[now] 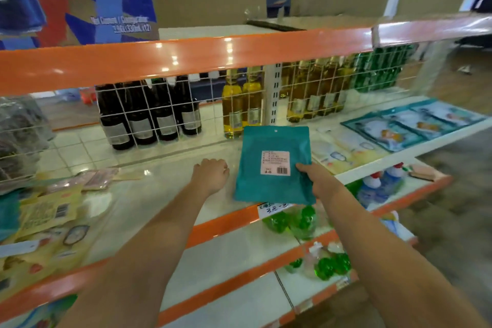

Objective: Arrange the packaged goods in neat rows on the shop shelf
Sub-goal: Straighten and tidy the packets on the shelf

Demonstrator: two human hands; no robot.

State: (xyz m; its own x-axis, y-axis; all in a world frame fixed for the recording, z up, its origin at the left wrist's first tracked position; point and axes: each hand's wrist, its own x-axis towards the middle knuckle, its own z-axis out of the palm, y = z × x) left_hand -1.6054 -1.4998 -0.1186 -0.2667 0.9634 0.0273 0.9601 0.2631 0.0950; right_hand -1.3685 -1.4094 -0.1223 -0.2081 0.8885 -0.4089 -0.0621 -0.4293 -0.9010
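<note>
A flat teal packet [269, 138] with a pink label faces me, held over the white shelf [165, 186] near its front edge. My right hand [319, 181] pinches the packet's lower right side, thumb on the front. To the left of the packet my left hand [211, 174] hovers over the shelf with its fingers curled under, holding nothing. Several yellow and pink packets [48, 210] lie loosely at the shelf's left. Teal and pale illustrated packets [399, 130] lie flat in a row on the right.
A white wire grid [170, 112] backs the shelf, with dark bottles [149, 114], yellow oil bottles [242, 106] and green bottles [380, 69] behind it. An orange shelf rail [186, 58] runs overhead. Lower shelves carry green packaged items [295, 221] and blue bottles [380, 186].
</note>
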